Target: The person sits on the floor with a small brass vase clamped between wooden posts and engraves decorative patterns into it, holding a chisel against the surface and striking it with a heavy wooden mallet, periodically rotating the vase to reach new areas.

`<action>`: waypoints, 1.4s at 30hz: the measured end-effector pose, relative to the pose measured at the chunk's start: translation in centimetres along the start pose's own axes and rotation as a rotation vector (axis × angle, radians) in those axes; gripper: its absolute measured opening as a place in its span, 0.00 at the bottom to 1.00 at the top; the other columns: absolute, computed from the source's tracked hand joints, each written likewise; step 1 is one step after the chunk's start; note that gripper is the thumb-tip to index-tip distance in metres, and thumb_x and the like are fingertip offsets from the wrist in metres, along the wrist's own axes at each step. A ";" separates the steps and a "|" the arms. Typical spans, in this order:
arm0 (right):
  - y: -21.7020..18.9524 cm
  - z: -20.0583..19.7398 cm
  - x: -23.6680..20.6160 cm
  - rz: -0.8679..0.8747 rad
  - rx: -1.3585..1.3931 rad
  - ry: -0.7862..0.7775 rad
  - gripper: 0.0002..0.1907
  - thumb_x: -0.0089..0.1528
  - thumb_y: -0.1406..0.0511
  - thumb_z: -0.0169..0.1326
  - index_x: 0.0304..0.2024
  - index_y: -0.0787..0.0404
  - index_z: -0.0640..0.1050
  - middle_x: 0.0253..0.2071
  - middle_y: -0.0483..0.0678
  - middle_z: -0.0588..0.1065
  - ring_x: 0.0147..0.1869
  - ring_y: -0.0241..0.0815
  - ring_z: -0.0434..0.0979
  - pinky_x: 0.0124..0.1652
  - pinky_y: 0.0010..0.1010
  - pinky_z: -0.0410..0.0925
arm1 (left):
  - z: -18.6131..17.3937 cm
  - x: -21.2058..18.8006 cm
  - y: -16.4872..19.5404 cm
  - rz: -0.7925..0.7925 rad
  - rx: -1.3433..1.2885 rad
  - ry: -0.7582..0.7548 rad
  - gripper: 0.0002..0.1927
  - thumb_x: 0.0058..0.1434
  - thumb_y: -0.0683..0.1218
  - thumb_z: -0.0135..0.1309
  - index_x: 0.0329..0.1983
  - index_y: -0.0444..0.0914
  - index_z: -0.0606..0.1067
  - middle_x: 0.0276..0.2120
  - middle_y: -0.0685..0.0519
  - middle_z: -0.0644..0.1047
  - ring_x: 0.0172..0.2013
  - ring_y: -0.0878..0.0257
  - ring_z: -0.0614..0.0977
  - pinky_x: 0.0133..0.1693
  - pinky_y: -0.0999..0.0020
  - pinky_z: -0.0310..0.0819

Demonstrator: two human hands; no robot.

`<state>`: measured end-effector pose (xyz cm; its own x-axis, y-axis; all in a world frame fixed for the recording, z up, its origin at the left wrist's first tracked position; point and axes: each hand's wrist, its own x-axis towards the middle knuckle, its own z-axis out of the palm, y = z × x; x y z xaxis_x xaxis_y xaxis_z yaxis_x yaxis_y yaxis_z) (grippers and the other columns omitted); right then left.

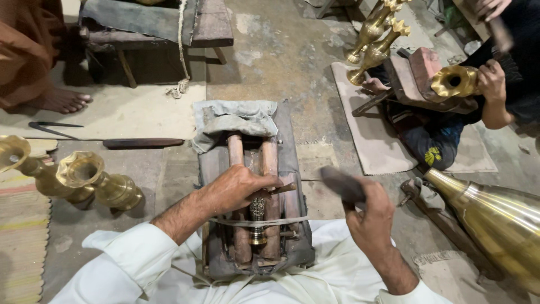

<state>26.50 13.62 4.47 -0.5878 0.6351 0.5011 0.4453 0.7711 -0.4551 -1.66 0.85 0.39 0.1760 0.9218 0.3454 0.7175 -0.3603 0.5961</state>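
Head view: my left hand [239, 188] pins small brass piece [257, 219] on wooden block [270, 169]; right hand [368, 217] at 3 o'clock grips hammer [343, 184].

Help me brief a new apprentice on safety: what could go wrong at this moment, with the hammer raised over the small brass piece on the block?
The left hand pins a thin punch beside the small brass piece, so a stray blow from the hammer in the right hand could hit fingers. The piece lies between two wooden rods under a cord; it may shift. A slip could also dent it.
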 end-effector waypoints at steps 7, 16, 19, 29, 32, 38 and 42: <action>0.5 0.2 -0.5 -0.012 -0.076 -0.042 0.26 0.48 0.76 0.58 0.51 0.63 0.76 0.42 0.54 0.75 0.46 0.54 0.77 0.45 0.43 0.70 | 0.3 -0.1 -0.6 0.019 -0.001 -0.004 0.22 0.53 0.37 0.63 0.51 0.43 0.77 0.31 0.48 0.84 0.31 0.51 0.86 0.34 0.58 0.81; -0.2 -0.1 -0.2 -0.074 -0.218 -0.071 0.27 0.47 0.75 0.61 0.50 0.61 0.77 0.39 0.53 0.76 0.45 0.57 0.76 0.44 0.45 0.68 | 0.2 0.0 -0.8 0.033 -0.007 -0.021 0.18 0.57 0.39 0.62 0.50 0.42 0.76 0.27 0.48 0.83 0.29 0.50 0.86 0.31 0.56 0.78; -0.4 -0.3 -0.1 -0.066 -0.139 -0.035 0.25 0.48 0.75 0.60 0.49 0.60 0.76 0.41 0.52 0.76 0.47 0.55 0.76 0.45 0.43 0.68 | 0.0 0.0 -0.7 0.027 0.011 -0.035 0.20 0.54 0.37 0.62 0.50 0.43 0.76 0.25 0.47 0.82 0.29 0.49 0.85 0.31 0.54 0.78; -0.8 -1.2 0.0 -0.043 -0.186 -0.083 0.25 0.47 0.74 0.59 0.49 0.60 0.76 0.40 0.53 0.75 0.47 0.58 0.75 0.45 0.45 0.68 | 0.0 0.1 -1.0 0.039 -0.012 -0.050 0.20 0.54 0.37 0.61 0.50 0.43 0.76 0.25 0.46 0.81 0.28 0.48 0.85 0.30 0.54 0.78; -1.0 -1.4 -0.1 -0.054 -0.267 -0.138 0.25 0.47 0.74 0.59 0.49 0.59 0.77 0.39 0.53 0.75 0.46 0.58 0.75 0.45 0.47 0.67 | -0.1 0.0 -0.9 0.055 -0.025 -0.033 0.19 0.55 0.37 0.62 0.49 0.43 0.76 0.25 0.46 0.81 0.28 0.47 0.85 0.30 0.53 0.77; -1.3 -1.5 -0.3 -0.037 -0.208 -0.144 0.25 0.48 0.74 0.58 0.49 0.59 0.77 0.40 0.52 0.76 0.47 0.57 0.75 0.46 0.45 0.68 | -0.1 0.1 -0.9 0.038 -0.040 -0.046 0.21 0.54 0.36 0.62 0.51 0.43 0.77 0.28 0.49 0.83 0.28 0.52 0.86 0.31 0.57 0.81; -0.7 -1.1 -0.3 -0.044 -0.284 -0.212 0.27 0.46 0.75 0.59 0.49 0.59 0.77 0.39 0.53 0.77 0.45 0.59 0.76 0.45 0.46 0.68 | -0.1 0.3 -0.7 0.041 -0.125 0.030 0.20 0.54 0.38 0.62 0.51 0.42 0.77 0.31 0.50 0.84 0.31 0.56 0.88 0.36 0.60 0.83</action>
<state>27.14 12.96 5.47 -0.7245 0.6005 0.3384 0.5688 0.7982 -0.1985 -2.15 1.31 0.15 0.1820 0.9018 0.3920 0.6201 -0.4146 0.6660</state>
